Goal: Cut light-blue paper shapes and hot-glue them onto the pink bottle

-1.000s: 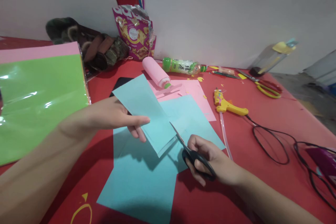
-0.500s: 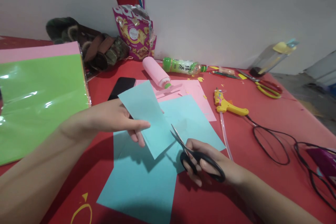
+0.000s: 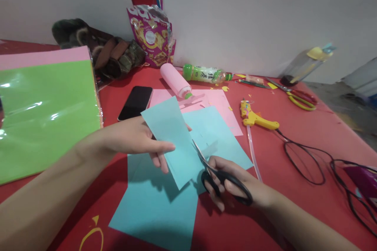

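Since a second ago, my left hand [image 3: 134,139] has carried the blue paper piece [image 3: 172,141] nearer and to the right, uncovering the black phone [image 3: 136,102] on the desk [image 3: 294,145]. My right hand [image 3: 238,184] has brought the black scissors [image 3: 216,172] up to the piece's right edge.

My left fingers [image 3: 161,149] pinch the piece, thumb on top and the others beneath, holding it tilted above the desk. My right fingers [image 3: 219,192] are threaded through the scissor loops, gripping them. The blades point up and left, parted only narrowly where they meet the paper.

I judge the cutting to be under way, not finished. The piece is already a separate, roughly rectangular slip with straight edges, and a cut along its right side seems barely begun. How far it runs I cannot tell, as the blades hide it.

The slip looks thin, matte and uncreased. Beneath it lies the large blue sheet [image 3: 156,208], with a pink sheet [image 3: 219,104] beyond. A yellow glue gun [image 3: 256,118] lies to the right and a wrapped green paper pack [image 3: 44,113] to the left.
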`<move>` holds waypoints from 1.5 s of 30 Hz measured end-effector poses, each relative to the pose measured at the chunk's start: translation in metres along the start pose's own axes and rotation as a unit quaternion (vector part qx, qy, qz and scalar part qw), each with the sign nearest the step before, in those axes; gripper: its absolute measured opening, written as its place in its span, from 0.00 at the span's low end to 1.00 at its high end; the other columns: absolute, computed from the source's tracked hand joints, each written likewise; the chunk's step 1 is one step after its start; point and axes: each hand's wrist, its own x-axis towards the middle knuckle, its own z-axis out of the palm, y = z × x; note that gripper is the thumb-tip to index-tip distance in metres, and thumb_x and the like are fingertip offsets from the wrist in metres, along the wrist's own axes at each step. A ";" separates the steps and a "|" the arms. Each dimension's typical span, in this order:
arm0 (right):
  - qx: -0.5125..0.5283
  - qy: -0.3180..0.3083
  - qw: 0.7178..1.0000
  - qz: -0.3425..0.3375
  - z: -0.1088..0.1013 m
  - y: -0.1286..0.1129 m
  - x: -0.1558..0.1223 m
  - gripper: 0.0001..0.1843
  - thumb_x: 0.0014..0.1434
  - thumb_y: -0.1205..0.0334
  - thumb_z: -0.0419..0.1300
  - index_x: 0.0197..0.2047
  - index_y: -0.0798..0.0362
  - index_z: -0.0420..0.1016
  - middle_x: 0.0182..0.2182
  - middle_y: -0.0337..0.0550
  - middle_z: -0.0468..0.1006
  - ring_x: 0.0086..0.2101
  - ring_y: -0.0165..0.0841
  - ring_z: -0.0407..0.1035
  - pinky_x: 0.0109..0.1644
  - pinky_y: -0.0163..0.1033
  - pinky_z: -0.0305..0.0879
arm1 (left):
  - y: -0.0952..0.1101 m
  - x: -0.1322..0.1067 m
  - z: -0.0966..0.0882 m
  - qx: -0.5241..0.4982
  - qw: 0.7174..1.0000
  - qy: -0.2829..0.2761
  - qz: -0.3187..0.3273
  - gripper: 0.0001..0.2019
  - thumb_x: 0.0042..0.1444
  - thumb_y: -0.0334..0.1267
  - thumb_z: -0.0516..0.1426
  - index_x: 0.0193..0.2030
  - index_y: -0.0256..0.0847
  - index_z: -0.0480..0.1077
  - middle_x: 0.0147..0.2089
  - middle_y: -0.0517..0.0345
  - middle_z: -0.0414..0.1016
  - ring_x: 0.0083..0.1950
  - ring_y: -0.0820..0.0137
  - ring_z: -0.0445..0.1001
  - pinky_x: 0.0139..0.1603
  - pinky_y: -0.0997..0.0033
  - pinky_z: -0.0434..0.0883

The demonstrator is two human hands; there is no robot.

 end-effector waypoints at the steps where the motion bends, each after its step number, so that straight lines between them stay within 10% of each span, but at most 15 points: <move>1: 0.004 -0.003 1.000 -0.002 0.000 0.000 0.000 0.21 0.50 0.45 0.57 0.31 0.54 0.54 0.24 0.34 0.64 0.17 0.20 0.60 0.20 0.28 0.51 | 0.000 0.000 0.000 -0.010 1.000 -0.004 0.006 0.27 0.54 0.41 0.54 0.59 0.39 0.52 0.23 0.64 0.78 0.25 0.73 0.76 0.25 0.82 0.71; 45: 0.039 0.002 0.999 -0.012 0.001 0.001 0.000 0.19 0.52 0.49 0.57 0.31 0.54 0.54 0.23 0.34 0.66 0.17 0.20 0.60 0.21 0.29 0.53 | 0.007 -0.001 0.005 -0.053 0.998 -0.012 0.007 0.26 0.55 0.35 0.53 0.60 0.36 0.52 0.22 0.62 0.78 0.25 0.74 0.76 0.25 0.84 0.70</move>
